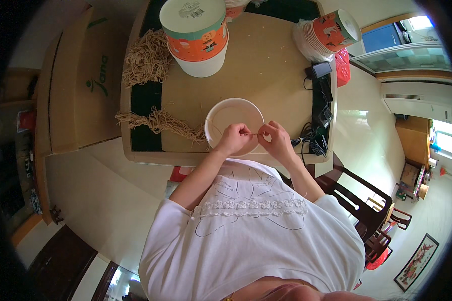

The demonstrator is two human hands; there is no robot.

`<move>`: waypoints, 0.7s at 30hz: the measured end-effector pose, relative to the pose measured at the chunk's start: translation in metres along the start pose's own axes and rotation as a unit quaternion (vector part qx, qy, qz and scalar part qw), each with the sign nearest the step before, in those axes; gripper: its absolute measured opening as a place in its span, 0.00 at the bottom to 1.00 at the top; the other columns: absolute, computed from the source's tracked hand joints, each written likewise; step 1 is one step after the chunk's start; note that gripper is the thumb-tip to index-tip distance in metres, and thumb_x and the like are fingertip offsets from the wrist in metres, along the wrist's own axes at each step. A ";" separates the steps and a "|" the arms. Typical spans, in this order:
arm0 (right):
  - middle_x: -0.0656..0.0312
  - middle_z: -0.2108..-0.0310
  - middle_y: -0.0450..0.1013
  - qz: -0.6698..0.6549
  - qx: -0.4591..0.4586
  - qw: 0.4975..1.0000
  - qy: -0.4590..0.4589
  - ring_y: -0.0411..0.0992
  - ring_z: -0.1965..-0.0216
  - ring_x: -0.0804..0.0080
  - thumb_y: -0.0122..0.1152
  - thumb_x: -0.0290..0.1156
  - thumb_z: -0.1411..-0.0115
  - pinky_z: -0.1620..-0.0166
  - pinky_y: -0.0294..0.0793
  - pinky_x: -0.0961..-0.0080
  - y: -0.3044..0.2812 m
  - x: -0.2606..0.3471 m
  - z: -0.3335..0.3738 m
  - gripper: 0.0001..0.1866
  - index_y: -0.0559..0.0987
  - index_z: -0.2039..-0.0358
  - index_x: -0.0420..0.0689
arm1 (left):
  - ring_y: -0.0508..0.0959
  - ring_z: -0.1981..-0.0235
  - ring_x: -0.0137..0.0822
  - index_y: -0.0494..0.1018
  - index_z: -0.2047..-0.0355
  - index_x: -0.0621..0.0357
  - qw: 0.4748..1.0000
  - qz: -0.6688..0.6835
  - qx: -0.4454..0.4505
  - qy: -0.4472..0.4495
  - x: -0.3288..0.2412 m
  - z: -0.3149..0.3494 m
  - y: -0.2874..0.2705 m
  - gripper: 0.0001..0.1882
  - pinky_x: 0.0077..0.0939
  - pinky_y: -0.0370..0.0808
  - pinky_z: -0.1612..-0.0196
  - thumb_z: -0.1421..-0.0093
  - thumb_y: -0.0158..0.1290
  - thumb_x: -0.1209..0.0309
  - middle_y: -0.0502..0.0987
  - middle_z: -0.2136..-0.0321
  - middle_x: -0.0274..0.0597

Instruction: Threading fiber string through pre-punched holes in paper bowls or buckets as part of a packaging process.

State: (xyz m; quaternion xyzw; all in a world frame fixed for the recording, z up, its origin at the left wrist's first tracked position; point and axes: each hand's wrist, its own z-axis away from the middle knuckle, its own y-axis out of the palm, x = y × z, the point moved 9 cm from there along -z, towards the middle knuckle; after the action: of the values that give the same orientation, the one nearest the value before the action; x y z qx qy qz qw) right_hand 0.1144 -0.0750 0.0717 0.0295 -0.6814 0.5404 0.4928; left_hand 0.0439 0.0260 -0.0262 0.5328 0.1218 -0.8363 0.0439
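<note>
Left hand (235,138) and right hand (276,140) pinch-work, seemingly, one strand (255,134) over the tub (234,111) at four o'clock; next wants steady tension

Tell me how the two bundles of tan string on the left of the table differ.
The far bundle is a broad, tangled heap; the near bundle is narrow and stretched sideways. The far bundle lies beside the orange-banded tub, while the near bundle runs toward the open white tub. Both are tan and made of many thin strands.
</note>
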 end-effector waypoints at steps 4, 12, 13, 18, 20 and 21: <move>0.57 0.75 0.69 -0.002 0.000 1.000 0.000 0.71 0.71 0.61 0.61 0.24 0.52 0.67 0.71 0.70 -0.001 0.000 0.000 0.04 0.76 0.74 0.42 | 0.72 0.79 0.25 0.78 0.71 0.60 1.000 0.002 0.002 0.011 -0.002 0.000 0.000 0.08 0.20 0.71 0.72 0.50 0.61 0.70 0.76 0.81 0.38; 0.57 0.74 0.70 -0.006 0.003 1.000 0.002 0.71 0.70 0.61 0.61 0.24 0.52 0.67 0.71 0.70 0.000 -0.002 0.000 0.04 0.76 0.73 0.43 | 0.73 0.72 0.20 0.78 0.66 0.62 0.994 0.089 0.055 0.014 -0.006 0.000 0.012 0.08 0.18 0.72 0.67 0.45 0.59 0.72 0.78 0.74 0.31; 0.57 0.74 0.70 -0.006 0.003 1.000 0.002 0.71 0.70 0.61 0.61 0.24 0.52 0.67 0.71 0.70 0.000 -0.002 0.000 0.04 0.76 0.73 0.43 | 0.74 0.71 0.20 0.78 0.66 0.62 0.991 0.117 0.060 0.011 -0.005 0.000 0.013 0.07 0.18 0.72 0.66 0.45 0.58 0.73 0.78 0.73 0.32; 0.57 0.74 0.70 -0.020 -0.004 1.000 0.021 0.71 0.70 0.62 0.61 0.24 0.52 0.65 0.71 0.69 -0.001 -0.002 -0.002 0.05 0.76 0.72 0.43 | 0.73 0.71 0.20 0.78 0.68 0.63 0.994 0.088 0.064 -0.015 0.000 0.000 0.012 0.06 0.18 0.72 0.66 0.45 0.58 0.73 0.78 0.73 0.32; 0.58 0.74 0.69 -0.007 -0.007 1.000 0.010 0.71 0.69 0.61 0.61 0.24 0.52 0.65 0.71 0.69 -0.003 0.005 -0.003 0.05 0.75 0.73 0.43 | 0.73 0.71 0.20 0.78 0.69 0.63 0.993 0.093 0.061 -0.025 0.002 0.000 0.011 0.06 0.18 0.72 0.66 0.45 0.59 0.73 0.78 0.74 0.32; 0.58 0.74 0.69 0.007 -0.009 1.000 -0.002 0.71 0.69 0.61 0.61 0.24 0.53 0.65 0.71 0.68 -0.005 0.008 -0.003 0.05 0.75 0.73 0.44 | 0.73 0.72 0.20 0.78 0.69 0.63 0.993 0.099 0.059 -0.022 0.002 0.000 0.011 0.06 0.18 0.72 0.67 0.45 0.59 0.73 0.78 0.74 0.31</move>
State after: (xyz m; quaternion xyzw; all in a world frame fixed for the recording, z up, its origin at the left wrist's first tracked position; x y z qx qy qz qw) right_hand 0.1147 -0.0704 0.0806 0.0215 -0.6875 0.5373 0.4880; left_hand 0.0453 0.0152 -0.0301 0.5254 0.0174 -0.8450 0.0977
